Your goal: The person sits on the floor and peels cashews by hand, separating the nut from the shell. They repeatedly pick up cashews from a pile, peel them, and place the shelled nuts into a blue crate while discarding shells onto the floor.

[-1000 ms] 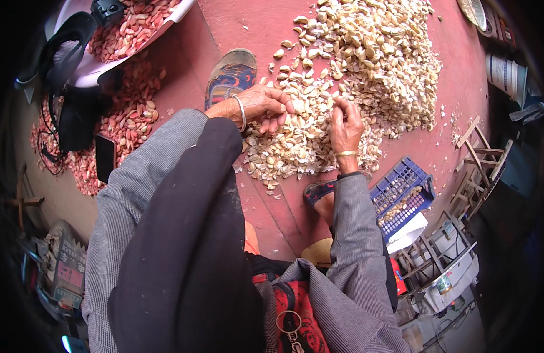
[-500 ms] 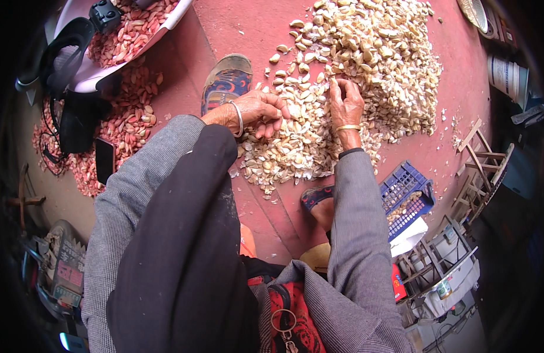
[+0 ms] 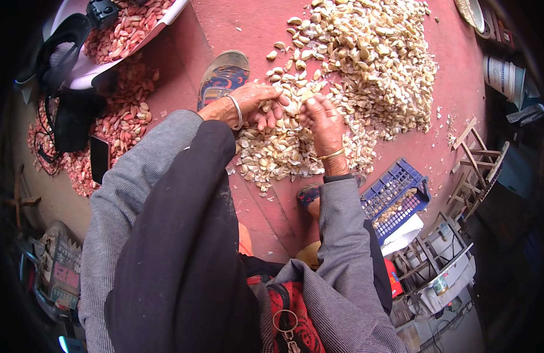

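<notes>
A broad heap of pale, curved, clove-shaped pieces (image 3: 390,65) spreads over the red floor, with a lower layer of them and whitish scraps under my hands. My left hand (image 3: 260,106), with a silver bangle at the wrist, hovers above that layer, fingers curled in; what they hold is hidden. Close to its right is my right hand (image 3: 324,123), a yellowish bangle on the wrist. Its thumb and fingers are drawn together towards the left hand, with a small pale piece at or behind the tips that I cannot make out clearly.
A pink basin (image 3: 86,79) of reddish pieces stands upper left, more heaped beside it with a dark phone (image 3: 99,159). My patterned shoe (image 3: 225,79) sits beside the pale layer. At right are a blue perforated basket (image 3: 395,194) and a wooden frame (image 3: 481,167).
My right hand has moved from the edge of the big heap down and left, close to my left hand. The left hand's fingers have shifted slightly.
</notes>
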A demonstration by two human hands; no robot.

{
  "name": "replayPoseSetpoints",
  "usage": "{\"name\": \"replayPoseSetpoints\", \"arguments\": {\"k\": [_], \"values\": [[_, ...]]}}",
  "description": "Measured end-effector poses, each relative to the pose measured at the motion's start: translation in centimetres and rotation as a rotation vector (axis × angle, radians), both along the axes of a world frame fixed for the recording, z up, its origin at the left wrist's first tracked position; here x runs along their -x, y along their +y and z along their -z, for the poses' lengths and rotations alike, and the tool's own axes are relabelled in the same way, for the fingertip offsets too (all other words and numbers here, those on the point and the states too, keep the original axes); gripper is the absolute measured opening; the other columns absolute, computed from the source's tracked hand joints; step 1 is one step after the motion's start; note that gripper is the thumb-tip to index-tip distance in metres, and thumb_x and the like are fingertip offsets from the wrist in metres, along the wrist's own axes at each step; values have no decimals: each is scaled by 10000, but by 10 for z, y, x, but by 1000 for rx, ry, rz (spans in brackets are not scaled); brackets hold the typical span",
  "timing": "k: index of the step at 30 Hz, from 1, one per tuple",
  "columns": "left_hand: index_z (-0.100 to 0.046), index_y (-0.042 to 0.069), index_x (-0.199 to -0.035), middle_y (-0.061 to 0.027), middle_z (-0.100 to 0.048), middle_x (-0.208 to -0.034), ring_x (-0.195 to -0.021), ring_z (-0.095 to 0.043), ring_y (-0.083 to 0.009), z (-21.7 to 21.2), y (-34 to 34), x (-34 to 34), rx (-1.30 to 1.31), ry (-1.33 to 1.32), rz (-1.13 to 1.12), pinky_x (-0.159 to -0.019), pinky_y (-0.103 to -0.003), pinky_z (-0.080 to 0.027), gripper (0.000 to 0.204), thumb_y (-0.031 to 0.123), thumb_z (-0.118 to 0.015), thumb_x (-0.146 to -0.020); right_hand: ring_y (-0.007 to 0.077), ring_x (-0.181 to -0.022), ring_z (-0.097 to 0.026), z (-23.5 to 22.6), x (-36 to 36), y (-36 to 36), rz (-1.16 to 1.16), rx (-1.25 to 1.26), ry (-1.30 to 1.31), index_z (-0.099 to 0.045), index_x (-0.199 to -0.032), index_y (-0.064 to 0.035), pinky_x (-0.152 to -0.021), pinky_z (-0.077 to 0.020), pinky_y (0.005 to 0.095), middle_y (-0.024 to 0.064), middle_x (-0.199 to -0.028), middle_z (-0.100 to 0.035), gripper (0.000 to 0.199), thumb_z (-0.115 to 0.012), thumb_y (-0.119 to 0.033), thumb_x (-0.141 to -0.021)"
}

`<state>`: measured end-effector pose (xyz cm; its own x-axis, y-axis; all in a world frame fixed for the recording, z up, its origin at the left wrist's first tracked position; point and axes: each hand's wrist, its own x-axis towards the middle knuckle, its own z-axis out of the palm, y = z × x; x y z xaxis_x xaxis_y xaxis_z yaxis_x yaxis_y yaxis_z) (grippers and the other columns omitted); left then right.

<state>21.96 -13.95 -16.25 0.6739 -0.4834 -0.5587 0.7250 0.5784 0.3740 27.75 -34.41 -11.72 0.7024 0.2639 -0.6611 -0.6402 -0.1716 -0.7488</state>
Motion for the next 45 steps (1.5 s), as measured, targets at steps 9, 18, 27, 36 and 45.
{"name": "replayPoseSetpoints", "arguments": {"k": [9,18,27,36,45], "values": [[-570,-42,-1027,-127,-647,-795,-621,-660,-183,-7,3,1,50,10,-26,-449,-247,-536,387,338,-503,-995,85,-595,-533,-10,26,25,57,-233,223,-588,-1033,-35,-530,-437,215,-3,-736,-582,200,-568,-225,-972],[-599,-55,-1117,-103,-647,-785,-604,-659,-166,2,1,1,-32,-66,1,-461,-240,-535,271,155,-587,-946,59,-517,-525,-12,33,21,-7,-57,212,-600,-941,-50,-454,-406,176,-14,-676,-585,202,-603,-252,-956],[-595,-44,-1000,-130,-640,-768,-605,-660,-196,-3,2,0,-10,43,52,-410,-257,-527,320,267,-521,-984,33,-609,-521,-26,50,29,-363,124,-386,-626,-1025,-45,-531,-424,194,-31,-708,-591,176,-636,-203,-947],[-579,-59,-1036,-142,-646,-815,-634,-671,-194,4,2,1,57,-16,60,-425,-239,-532,320,250,-505,-994,282,-1093,-525,15,-29,-54,-356,803,-953,-619,-1128,-44,-924,-435,414,125,-1134,-587,292,-560,-41,-843],[-566,-62,-1070,-143,-647,-824,-646,-676,-206,1,4,1,45,-13,68,-468,-249,-554,290,211,-513,-989,313,-1098,-558,21,22,-46,-515,690,-940,-660,-1054,-40,-973,-442,410,157,-1140,-628,267,-549,19,-819]]}}
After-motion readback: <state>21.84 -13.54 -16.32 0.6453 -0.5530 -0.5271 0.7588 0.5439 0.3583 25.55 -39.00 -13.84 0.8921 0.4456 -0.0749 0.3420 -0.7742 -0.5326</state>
